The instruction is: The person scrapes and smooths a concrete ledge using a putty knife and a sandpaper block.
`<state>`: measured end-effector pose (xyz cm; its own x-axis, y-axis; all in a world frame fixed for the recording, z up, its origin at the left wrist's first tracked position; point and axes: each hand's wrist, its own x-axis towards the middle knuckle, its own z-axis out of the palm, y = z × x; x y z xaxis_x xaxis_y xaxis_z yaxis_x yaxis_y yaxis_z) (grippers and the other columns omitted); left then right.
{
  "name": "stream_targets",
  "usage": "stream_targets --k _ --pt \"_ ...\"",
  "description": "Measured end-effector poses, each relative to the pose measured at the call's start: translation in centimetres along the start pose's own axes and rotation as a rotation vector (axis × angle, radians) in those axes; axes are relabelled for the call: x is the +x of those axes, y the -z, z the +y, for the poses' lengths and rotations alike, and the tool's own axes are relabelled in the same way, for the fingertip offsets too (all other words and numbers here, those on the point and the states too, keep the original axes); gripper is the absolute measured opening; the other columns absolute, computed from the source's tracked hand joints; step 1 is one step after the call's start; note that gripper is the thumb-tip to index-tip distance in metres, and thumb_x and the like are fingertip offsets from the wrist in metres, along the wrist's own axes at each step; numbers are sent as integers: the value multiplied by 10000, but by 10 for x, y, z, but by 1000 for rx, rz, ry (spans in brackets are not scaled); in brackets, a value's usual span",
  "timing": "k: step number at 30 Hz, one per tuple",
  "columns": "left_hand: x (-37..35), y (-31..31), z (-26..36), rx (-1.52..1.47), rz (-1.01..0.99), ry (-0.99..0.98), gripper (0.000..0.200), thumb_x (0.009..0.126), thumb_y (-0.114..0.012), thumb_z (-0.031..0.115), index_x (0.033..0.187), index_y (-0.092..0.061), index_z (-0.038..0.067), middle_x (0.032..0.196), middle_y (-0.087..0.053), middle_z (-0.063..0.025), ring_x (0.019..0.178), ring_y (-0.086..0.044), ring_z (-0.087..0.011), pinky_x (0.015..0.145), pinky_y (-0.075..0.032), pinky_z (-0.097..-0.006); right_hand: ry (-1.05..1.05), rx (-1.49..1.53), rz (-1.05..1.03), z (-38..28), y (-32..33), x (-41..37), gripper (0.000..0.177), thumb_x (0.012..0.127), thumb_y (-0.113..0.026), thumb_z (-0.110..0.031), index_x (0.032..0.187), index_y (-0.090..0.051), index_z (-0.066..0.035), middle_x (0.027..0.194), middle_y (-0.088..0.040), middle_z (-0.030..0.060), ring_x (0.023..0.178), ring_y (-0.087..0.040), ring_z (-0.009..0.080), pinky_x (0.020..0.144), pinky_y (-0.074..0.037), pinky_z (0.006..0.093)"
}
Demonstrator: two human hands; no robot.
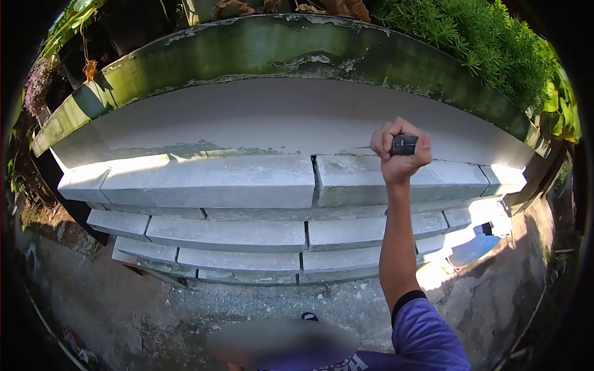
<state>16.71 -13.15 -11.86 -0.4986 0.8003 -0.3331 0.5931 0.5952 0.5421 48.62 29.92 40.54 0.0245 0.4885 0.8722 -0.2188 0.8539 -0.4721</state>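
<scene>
My right hand (402, 151) is closed round the black handle (404, 144) of a tool. A thin, blade-like edge (364, 147) sticks out to the left of the fist, close to the base of the white wall (260, 114). The rest of the tool is hidden by my fingers. Just under the fist lies the top row of grey concrete blocks (396, 179). Green-grey patches (192, 148) show along the wall's lower edge, left of the hand. My left hand is not in view.
Stacked block rows (229, 234) step down to a rough concrete floor (260, 303). A mossy ledge (235, 49) overhangs the wall, with green plants (464, 43) above it. A blue object (473, 250) lies at the lower right.
</scene>
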Motion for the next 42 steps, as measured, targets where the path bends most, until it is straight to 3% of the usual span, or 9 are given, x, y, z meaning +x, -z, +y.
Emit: stream_targets --k 1,4,10,13,16,19,22,31,42 --pt "7 -7 -8 127 -103 107 433 914 -576 318 1059 -634 -86 1019 -613 -344 976 -570 -493 857 -451 -500 45 48 -14 -7 5 -1 720 876 -291 -699 571 -376 -53 454 -325 17 390 -301 119 393 -228 268" --pt "-5 -2 2 49 -2 20 402 917 -571 291 996 -644 -96 963 -620 -341 921 -573 -500 805 -455 -516 30 -103 63 31 6 -3 723 884 -249 -703 570 -370 -64 443 -330 18 385 -309 118 387 -235 260" --pt "-8 9 21 -86 93 5 467 920 -570 316 1202 -588 -55 1181 -578 -324 1137 -518 -467 972 -402 -483 49 40 -19 -7 14 -1 741 875 -280 -726 565 -374 -60 436 -320 6 383 -311 112 386 -239 258" --pt "2 5 20 -199 174 -216 518 753 -599 -35 1269 -575 -1 1321 -548 -238 1268 -496 -366 1076 -362 -414 9 -132 41 19 11 -2 739 875 -272 -730 560 -370 -69 433 -317 3 381 -306 111 384 -241 261" --pt "5 2 17 -182 186 -218 511 770 -606 -21 1279 -567 -2 1313 -556 -235 1254 -512 -362 1063 -375 -403 20 5 -51 3 9 -1 741 875 -278 -727 555 -371 -66 435 -314 3 381 -306 112 384 -240 262" --pt "4 -9 -9 -123 130 -243 519 928 -557 331 1302 -527 -28 1294 -523 -305 1227 -461 -455 1040 -356 -466 73 80 -21 -6 16 -4 745 878 -276 -722 552 -372 -60 437 -320 8 380 -302 113 384 -237 263" --pt "-4 6 9 4 -37 16 521 938 -538 341 1295 -527 -38 1291 -521 -312 1222 -461 -465 1040 -357 -470 -50 -30 -38 18 10 2 734 884 -283 -697 551 -373 -50 438 -334 13 379 -308 114 383 -244 258" --pt "1 -5 -6 42 -46 34 516 945 -511 336 1251 -545 -78 1274 -518 -339 1237 -444 -474 1051 -343 -471 -55 -38 -51 7 7 10 748 885 -307 -713 547 -381 -49 442 -337 15 383 -329 112 386 -238 254" --pt "21 -41 -39 158 43 21 381 898 -521 283 995 -646 -63 999 -611 -330 961 -577 -486 828 -442 -546 8 50 -39 1 12 4 756 875 -341 -711 558 -404 -28 452 -352 18 391 -332 110 387 -235 256"
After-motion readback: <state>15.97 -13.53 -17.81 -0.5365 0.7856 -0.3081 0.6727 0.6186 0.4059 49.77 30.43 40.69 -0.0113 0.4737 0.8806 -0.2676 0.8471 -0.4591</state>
